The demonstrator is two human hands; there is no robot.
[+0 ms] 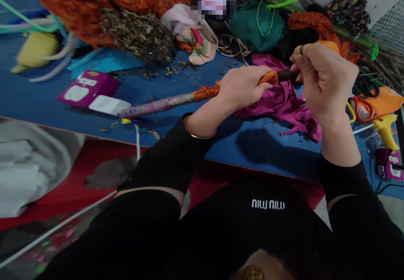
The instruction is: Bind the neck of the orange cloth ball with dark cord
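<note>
A long stick point(158, 104), wrapped in pinkish, grey and orange material, slants up to the right above the blue table. My left hand point(241, 85) is closed around its orange-wrapped part. Near the stick's dark right end, my right hand point(326, 76) is closed, its fingertips pinched at the stick. Whether they also hold a strip of material is hidden. Orange cloth point(330, 46) shows behind the right hand. Magenta cloth point(280, 107) lies on the table below and behind the stick.
Orange crumpled material point(116, 2) and dried leaves point(139, 34) are heaped at the back left. A purple box point(88, 87) lies near the stick's left end. At the right are red-handled scissors point(362, 108) and a yellow glue gun point(386, 130). The blue table's point(47, 112) front edge crosses below.
</note>
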